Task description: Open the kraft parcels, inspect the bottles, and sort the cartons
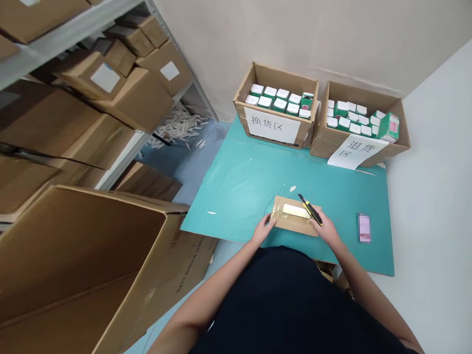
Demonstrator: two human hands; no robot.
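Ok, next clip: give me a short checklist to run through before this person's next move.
Left hand on the parcel: ok, resting at its taped end.
Utility knife held in the right hand: ok.
Knife tip pointing away from the left hand: ok.
Blade extended: cannot tell, too small to see.
Tape on the parcel cut: cannot tell.
Parcel lying flat on the green mat: ok.

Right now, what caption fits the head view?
Right hand holds a utility knife; left hand steadies a taped parcel on teal board.
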